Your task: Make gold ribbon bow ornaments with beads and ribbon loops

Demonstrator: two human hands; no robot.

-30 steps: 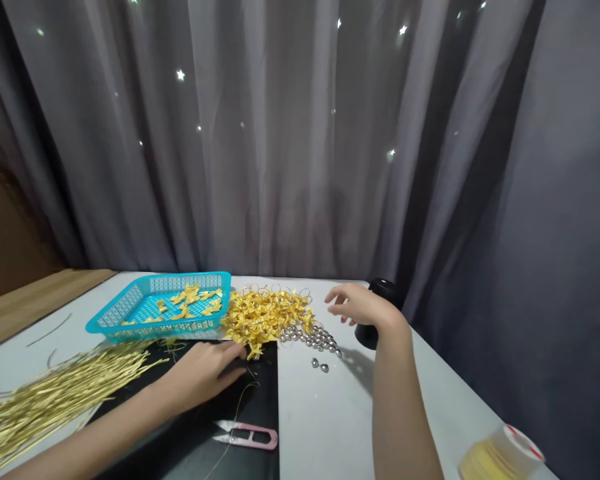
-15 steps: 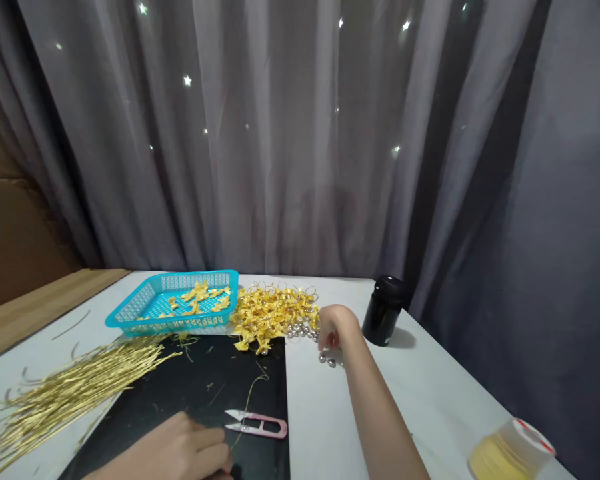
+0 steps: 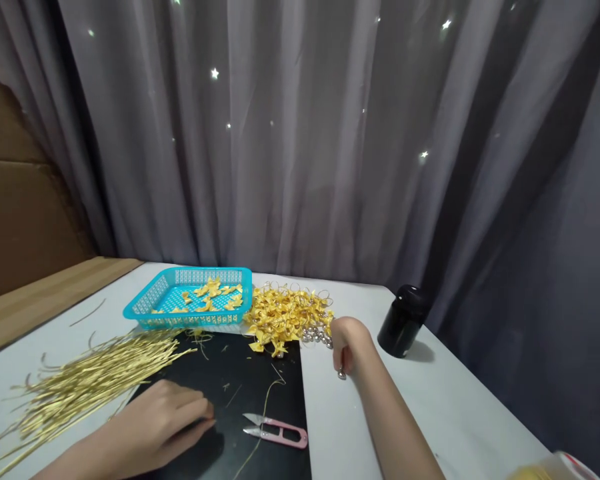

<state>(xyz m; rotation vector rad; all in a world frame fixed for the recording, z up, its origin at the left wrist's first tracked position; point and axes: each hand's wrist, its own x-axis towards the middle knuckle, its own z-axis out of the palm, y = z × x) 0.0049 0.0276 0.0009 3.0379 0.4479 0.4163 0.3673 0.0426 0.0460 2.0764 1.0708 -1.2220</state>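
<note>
Down at the white table [image 3: 330,420], a silver bead [image 3: 341,375] sits right at the right hand's [image 3: 349,339] curled fingertips, pinched or merely touched, can't tell! More silver beads [image 3: 317,336] lie beside yellow bows [image 3: 283,313]; the left hand [image 3: 160,417], loosely curled, contents hidden, is over the black mat [image 3: 230,363], left of pink snips [image 3: 303,438].
</note>
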